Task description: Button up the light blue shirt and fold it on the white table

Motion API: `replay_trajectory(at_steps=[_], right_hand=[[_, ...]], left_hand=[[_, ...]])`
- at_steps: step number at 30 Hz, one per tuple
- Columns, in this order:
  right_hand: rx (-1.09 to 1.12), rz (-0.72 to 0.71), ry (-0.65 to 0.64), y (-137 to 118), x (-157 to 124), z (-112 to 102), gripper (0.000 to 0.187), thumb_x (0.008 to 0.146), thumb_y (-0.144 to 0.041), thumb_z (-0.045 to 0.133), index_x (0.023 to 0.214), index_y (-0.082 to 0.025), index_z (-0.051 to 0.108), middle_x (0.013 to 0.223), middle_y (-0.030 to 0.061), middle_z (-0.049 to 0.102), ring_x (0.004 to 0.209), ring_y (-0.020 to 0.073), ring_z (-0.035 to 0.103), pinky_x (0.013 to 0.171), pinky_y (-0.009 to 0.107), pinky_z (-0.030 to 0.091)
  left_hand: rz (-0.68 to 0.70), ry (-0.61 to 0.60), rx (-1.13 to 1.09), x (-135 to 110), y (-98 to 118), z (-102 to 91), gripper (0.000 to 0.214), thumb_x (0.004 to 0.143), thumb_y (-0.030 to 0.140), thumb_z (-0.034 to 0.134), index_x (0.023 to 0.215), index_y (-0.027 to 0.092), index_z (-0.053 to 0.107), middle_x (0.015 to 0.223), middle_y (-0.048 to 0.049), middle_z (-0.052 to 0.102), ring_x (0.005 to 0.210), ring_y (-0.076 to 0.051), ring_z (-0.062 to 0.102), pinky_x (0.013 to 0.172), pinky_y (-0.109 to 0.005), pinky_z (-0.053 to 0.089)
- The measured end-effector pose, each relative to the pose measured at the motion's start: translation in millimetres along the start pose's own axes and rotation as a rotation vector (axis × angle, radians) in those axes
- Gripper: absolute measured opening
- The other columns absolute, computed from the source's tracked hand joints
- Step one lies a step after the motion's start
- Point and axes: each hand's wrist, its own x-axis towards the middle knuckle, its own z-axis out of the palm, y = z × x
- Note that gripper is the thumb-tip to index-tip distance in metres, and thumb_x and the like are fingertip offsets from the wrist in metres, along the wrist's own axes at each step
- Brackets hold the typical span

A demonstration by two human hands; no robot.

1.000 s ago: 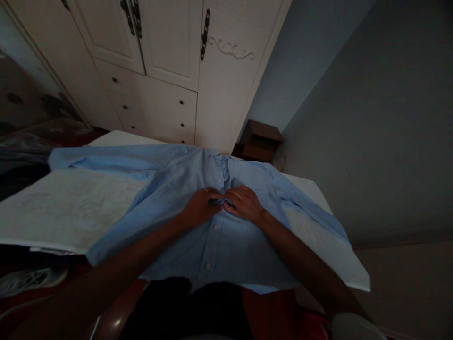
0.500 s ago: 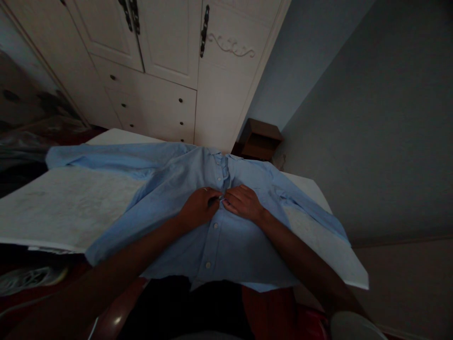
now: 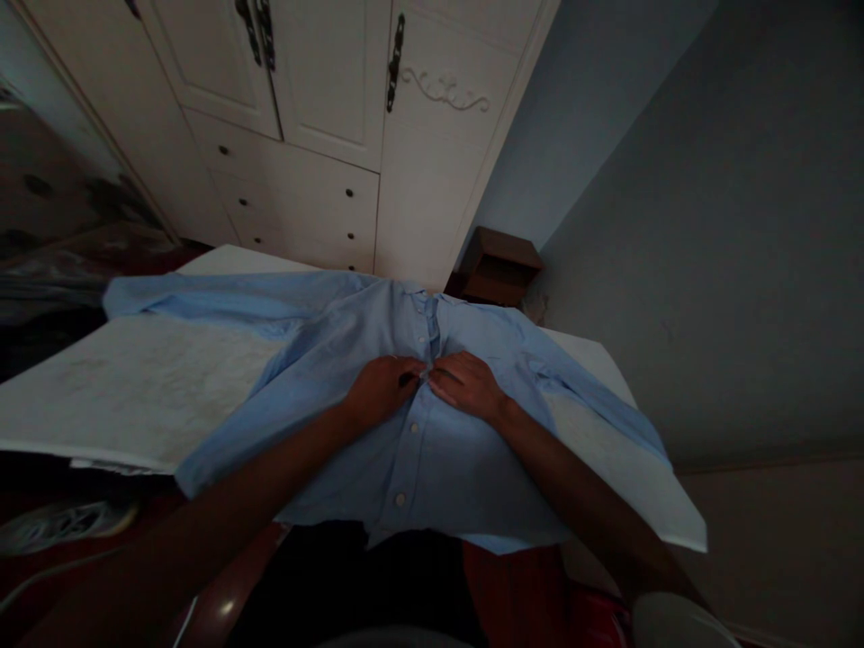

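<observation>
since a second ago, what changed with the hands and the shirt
Very little. The left hand and right hand have edged a touch up the shirt along its button strip and drawn closer, so the small fold of cloth between the fingertips no longer shows. Both keep pinching the front at the middle. The shirt stays spread on the table, sleeves out.

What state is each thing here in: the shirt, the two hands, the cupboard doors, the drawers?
blue shirt: spread front-up on the white table, sleeves out, lower buttons look fastened.
left hand: fingers pinched on the shirt's front placket, mid-chest.
right hand: pinched on the same placket, fingertips meeting the left hand's.
wardrobe doors: shut.
drawers: shut.
</observation>
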Motion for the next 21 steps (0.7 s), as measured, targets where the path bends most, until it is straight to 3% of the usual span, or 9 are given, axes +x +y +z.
replay_trajectory(at_steps=[7,10,16,21], right_hand=[[0.031,0.038,-0.127,-1.4,2.7,0.1,0.025,0.098,-0.023,0.045,0.097,-0.02,0.07,0.074,0.0017,0.066,0.068,0.014,0.056,0.064,0.028,0.038],[0.085,0.029,-0.137,-2.3,4.4,-0.8,0.028,0.098,-0.022,0.042,0.1,-0.02,0.07,0.077,0.0023,0.067,0.07,0.0145,0.056,0.065,0.028,0.04],[0.133,-0.024,-0.1,0.9,3.2,-7.5,0.025,0.094,-0.02,0.046,0.079,-0.017,0.066,0.095,0.0081,0.068,0.083,0.0174,0.058,0.073,0.031,0.045],[0.091,-0.066,-0.142,3.4,-3.4,-8.8,0.023,0.095,-0.02,0.046,0.083,-0.018,0.065,0.099,0.0056,0.069,0.077,0.0147,0.059,0.07,0.029,0.047]], left_hand=[[0.067,0.008,0.044,0.3,0.9,0.2,0.03,0.081,0.014,0.057,0.107,0.024,0.069,0.105,-0.0035,0.072,0.099,-0.021,0.065,0.092,-0.034,0.049],[0.082,0.011,0.05,0.3,-0.4,1.1,0.033,0.081,0.012,0.057,0.109,0.024,0.069,0.104,-0.0034,0.072,0.097,-0.02,0.064,0.091,-0.035,0.049],[0.136,-0.039,0.066,0.5,-3.3,0.4,0.024,0.088,0.02,0.056,0.108,0.023,0.068,0.096,-0.0041,0.072,0.093,-0.021,0.064,0.088,-0.035,0.048],[0.126,-0.046,0.085,0.9,-2.9,0.1,0.024,0.089,0.021,0.055,0.111,0.022,0.066,0.095,-0.005,0.072,0.093,-0.021,0.065,0.087,-0.036,0.049]])
